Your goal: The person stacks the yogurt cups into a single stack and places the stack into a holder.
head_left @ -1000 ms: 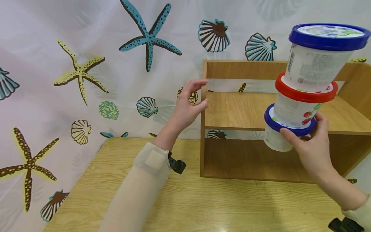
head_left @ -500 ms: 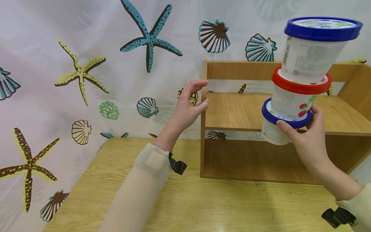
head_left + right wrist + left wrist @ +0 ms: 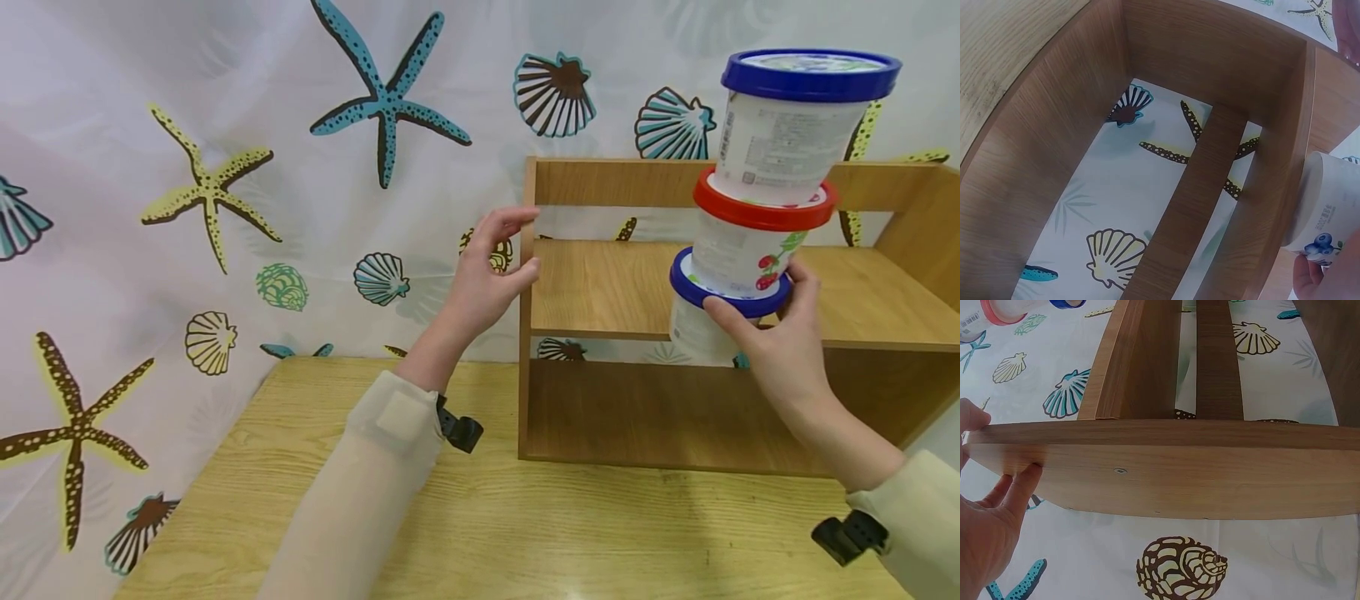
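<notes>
My right hand (image 3: pixel 787 350) grips the lowest of three stacked tubs, thumb and fingers about its blue-lidded top. That bottom tub (image 3: pixel 701 329) is white; in the right wrist view blueberries show on the tub (image 3: pixel 1329 206). On it stands a red-lidded tub (image 3: pixel 738 250) with a red berry print, and a blue-lidded tub (image 3: pixel 783 142) tops the stack, which leans slightly right. The stack is held up before the wooden shelf unit (image 3: pixel 607 283). My left hand (image 3: pixel 483 275) holds the shelf's left side panel (image 3: pixel 1166 478), thumb and fingertips against it; some fingers are hidden.
The shelf has an upper board (image 3: pixel 600 275), a lower board (image 3: pixel 637 408) and a back rail (image 3: pixel 622 183). It stands on a light wood table (image 3: pixel 450 525). A curtain (image 3: pixel 262 108) printed with starfish and shells hangs behind.
My right hand has carried the stack left and toward the shelf, and the stack stands straighter now. The left hand keeps its place on the side panel.
</notes>
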